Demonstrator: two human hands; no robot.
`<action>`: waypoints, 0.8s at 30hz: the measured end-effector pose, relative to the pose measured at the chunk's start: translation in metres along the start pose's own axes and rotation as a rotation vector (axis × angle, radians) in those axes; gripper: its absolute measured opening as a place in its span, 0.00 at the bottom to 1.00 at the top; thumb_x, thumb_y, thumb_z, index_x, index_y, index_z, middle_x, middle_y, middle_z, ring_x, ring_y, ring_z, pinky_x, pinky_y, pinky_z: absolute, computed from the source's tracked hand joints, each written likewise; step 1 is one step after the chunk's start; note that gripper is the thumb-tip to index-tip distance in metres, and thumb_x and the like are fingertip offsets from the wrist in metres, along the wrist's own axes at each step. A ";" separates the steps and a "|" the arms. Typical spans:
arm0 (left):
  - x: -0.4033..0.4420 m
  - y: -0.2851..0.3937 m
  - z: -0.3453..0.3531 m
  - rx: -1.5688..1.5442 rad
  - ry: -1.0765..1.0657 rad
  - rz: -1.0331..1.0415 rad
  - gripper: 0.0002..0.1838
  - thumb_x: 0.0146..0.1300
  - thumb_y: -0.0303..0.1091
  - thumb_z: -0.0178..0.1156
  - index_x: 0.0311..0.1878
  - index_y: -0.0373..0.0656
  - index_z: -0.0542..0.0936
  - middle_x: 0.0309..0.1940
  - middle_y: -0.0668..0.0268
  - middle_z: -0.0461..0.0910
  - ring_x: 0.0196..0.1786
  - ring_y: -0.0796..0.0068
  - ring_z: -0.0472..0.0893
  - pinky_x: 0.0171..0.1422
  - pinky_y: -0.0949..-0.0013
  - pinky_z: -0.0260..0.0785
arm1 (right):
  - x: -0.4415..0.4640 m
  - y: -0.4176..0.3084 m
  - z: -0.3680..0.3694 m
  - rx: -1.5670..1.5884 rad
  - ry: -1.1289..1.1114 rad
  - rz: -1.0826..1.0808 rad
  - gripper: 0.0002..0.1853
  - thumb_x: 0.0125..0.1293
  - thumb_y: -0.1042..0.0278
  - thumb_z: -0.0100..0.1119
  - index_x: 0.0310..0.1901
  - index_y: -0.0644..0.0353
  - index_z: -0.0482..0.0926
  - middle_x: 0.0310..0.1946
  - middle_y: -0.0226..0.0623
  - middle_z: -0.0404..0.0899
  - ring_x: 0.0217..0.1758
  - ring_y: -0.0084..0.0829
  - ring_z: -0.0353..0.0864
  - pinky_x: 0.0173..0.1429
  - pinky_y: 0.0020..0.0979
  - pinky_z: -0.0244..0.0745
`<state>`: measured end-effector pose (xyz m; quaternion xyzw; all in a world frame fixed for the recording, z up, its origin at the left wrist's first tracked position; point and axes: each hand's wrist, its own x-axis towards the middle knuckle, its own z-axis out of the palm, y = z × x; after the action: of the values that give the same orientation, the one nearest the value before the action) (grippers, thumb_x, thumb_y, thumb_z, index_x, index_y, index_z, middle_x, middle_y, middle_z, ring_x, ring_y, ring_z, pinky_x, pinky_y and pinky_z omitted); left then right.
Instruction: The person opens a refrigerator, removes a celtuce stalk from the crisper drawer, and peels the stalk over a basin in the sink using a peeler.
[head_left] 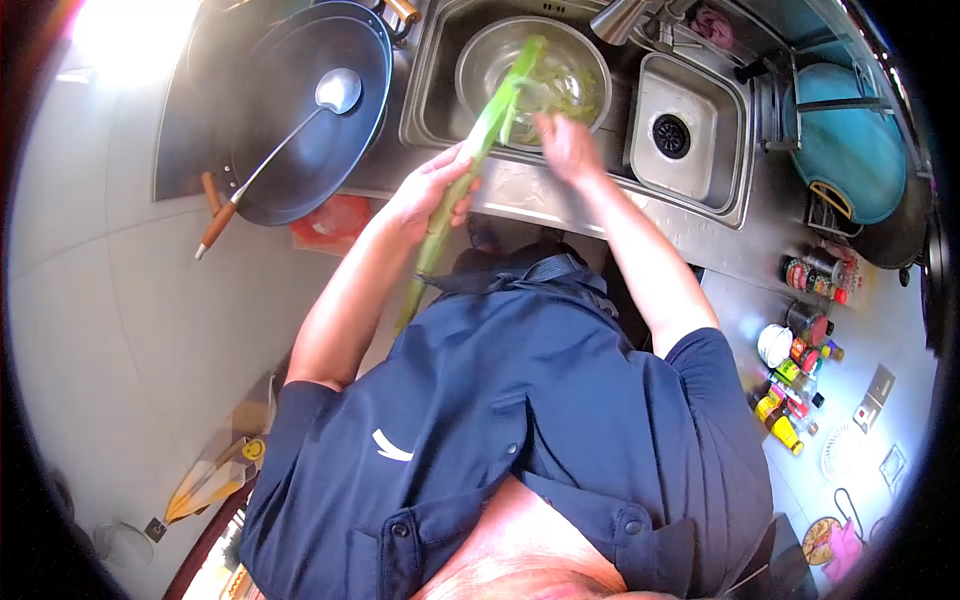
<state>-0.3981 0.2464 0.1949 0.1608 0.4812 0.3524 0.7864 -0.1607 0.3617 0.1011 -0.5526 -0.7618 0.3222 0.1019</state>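
My left hand (437, 190) is wrapped round a long green celtuce stalk (490, 122), which slants from beside my waist up over the sink. The upper part is bright green; the lower part looks duller. My right hand (569, 148), smeared by motion, is closed beside the stalk's upper end. It grips what looks like a peeler (531, 96), too blurred to show clearly, against the stalk. Under both lies a round metal bowl (478, 62) in the left sink basin, with green peelings (577, 92) in it.
Left of the sink sits a large dark wok (290, 90) with a ladle (338, 92) across it. A smaller basin (690, 172) with a drain and a faucet (622, 18) are at the right. Several bottles (778, 420) and a blue-green round board (850, 145) stand further right.
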 end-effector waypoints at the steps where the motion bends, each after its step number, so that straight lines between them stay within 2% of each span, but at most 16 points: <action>1: 0.000 -0.006 -0.007 -0.007 -0.008 -0.024 0.18 0.79 0.43 0.55 0.67 0.53 0.73 0.36 0.69 0.76 0.25 0.82 0.72 0.24 0.77 0.66 | 0.019 0.023 0.001 0.012 0.033 0.110 0.31 0.82 0.40 0.39 0.52 0.59 0.85 0.29 0.46 0.84 0.24 0.42 0.81 0.34 0.48 0.75; 3: -0.010 -0.014 -0.014 0.034 0.011 -0.070 0.18 0.79 0.43 0.55 0.67 0.52 0.73 0.36 0.69 0.76 0.25 0.82 0.72 0.24 0.77 0.66 | 0.042 0.050 -0.022 -0.070 0.101 0.207 0.32 0.82 0.41 0.37 0.55 0.62 0.82 0.39 0.53 0.87 0.41 0.55 0.87 0.49 0.53 0.79; 4: -0.014 -0.017 -0.015 0.074 0.025 -0.116 0.18 0.79 0.43 0.55 0.67 0.52 0.73 0.36 0.69 0.76 0.25 0.81 0.72 0.24 0.78 0.66 | 0.051 0.061 -0.030 -0.073 0.134 0.286 0.32 0.81 0.41 0.36 0.57 0.64 0.80 0.44 0.59 0.86 0.50 0.61 0.85 0.57 0.56 0.78; 7: -0.008 -0.023 -0.018 -0.011 0.011 -0.113 0.18 0.79 0.44 0.54 0.66 0.52 0.72 0.36 0.69 0.76 0.26 0.81 0.72 0.24 0.77 0.66 | 0.051 0.072 -0.036 -0.104 0.238 0.272 0.30 0.80 0.43 0.39 0.53 0.66 0.79 0.43 0.63 0.85 0.48 0.62 0.85 0.56 0.57 0.78; 9: 0.000 -0.023 -0.022 -0.071 0.005 -0.087 0.17 0.79 0.45 0.53 0.65 0.52 0.72 0.36 0.69 0.76 0.26 0.81 0.72 0.24 0.77 0.66 | 0.042 0.053 -0.035 -0.024 0.278 0.176 0.27 0.80 0.45 0.42 0.50 0.66 0.77 0.39 0.64 0.84 0.47 0.63 0.84 0.54 0.56 0.78; 10: 0.004 -0.020 -0.024 -0.080 0.015 -0.088 0.16 0.79 0.45 0.53 0.64 0.51 0.72 0.36 0.69 0.76 0.26 0.81 0.72 0.24 0.77 0.66 | 0.037 0.047 -0.026 0.034 0.194 0.126 0.27 0.80 0.44 0.42 0.49 0.65 0.76 0.37 0.60 0.84 0.44 0.58 0.86 0.51 0.53 0.79; 12: 0.008 -0.015 -0.024 -0.091 0.027 -0.091 0.16 0.79 0.45 0.53 0.63 0.51 0.72 0.36 0.69 0.75 0.26 0.81 0.72 0.25 0.77 0.66 | 0.000 -0.012 -0.030 0.171 -0.024 0.011 0.27 0.81 0.43 0.43 0.52 0.63 0.77 0.38 0.51 0.83 0.43 0.44 0.86 0.48 0.47 0.80; 13: 0.010 -0.012 -0.023 -0.082 0.025 -0.083 0.15 0.79 0.45 0.52 0.63 0.51 0.71 0.36 0.69 0.75 0.26 0.81 0.72 0.25 0.77 0.66 | -0.007 -0.015 -0.012 0.151 -0.085 -0.073 0.27 0.81 0.43 0.45 0.54 0.63 0.77 0.39 0.51 0.83 0.44 0.43 0.86 0.48 0.48 0.81; 14: 0.010 -0.010 -0.020 -0.071 0.022 -0.078 0.15 0.80 0.45 0.52 0.62 0.51 0.71 0.36 0.69 0.75 0.26 0.81 0.72 0.25 0.77 0.66 | -0.020 -0.032 -0.004 0.231 -0.073 -0.182 0.25 0.80 0.44 0.47 0.56 0.61 0.78 0.38 0.50 0.84 0.43 0.44 0.87 0.46 0.47 0.81; 16: 0.013 -0.008 -0.017 -0.081 0.020 -0.076 0.15 0.79 0.45 0.52 0.62 0.52 0.71 0.36 0.69 0.76 0.26 0.81 0.72 0.25 0.77 0.66 | -0.038 -0.051 0.008 0.270 -0.026 -0.255 0.21 0.79 0.47 0.49 0.55 0.56 0.79 0.35 0.51 0.85 0.38 0.48 0.88 0.42 0.48 0.80; 18: 0.013 -0.006 -0.012 -0.088 0.019 -0.077 0.15 0.79 0.45 0.53 0.63 0.52 0.72 0.36 0.69 0.76 0.26 0.81 0.72 0.25 0.77 0.66 | -0.047 -0.059 0.009 0.188 0.011 -0.356 0.21 0.79 0.47 0.49 0.55 0.57 0.78 0.36 0.51 0.86 0.40 0.50 0.88 0.43 0.49 0.80; 22: 0.008 -0.007 -0.004 -0.019 0.045 -0.063 0.19 0.79 0.45 0.55 0.68 0.53 0.71 0.35 0.69 0.76 0.25 0.81 0.73 0.24 0.76 0.66 | -0.039 -0.045 0.000 0.210 0.018 -0.382 0.20 0.80 0.48 0.48 0.54 0.58 0.78 0.37 0.49 0.86 0.40 0.52 0.88 0.43 0.49 0.80; 24: 0.004 -0.011 -0.003 0.009 0.057 -0.062 0.22 0.78 0.45 0.55 0.71 0.53 0.71 0.35 0.69 0.76 0.25 0.81 0.73 0.24 0.76 0.67 | -0.014 -0.027 -0.013 0.147 0.007 -0.185 0.23 0.81 0.46 0.44 0.58 0.56 0.78 0.38 0.51 0.86 0.45 0.56 0.87 0.47 0.50 0.81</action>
<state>-0.3949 0.2414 0.1848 0.1392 0.5098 0.3300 0.7822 -0.1702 0.3491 0.1300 -0.4721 -0.7835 0.3645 0.1742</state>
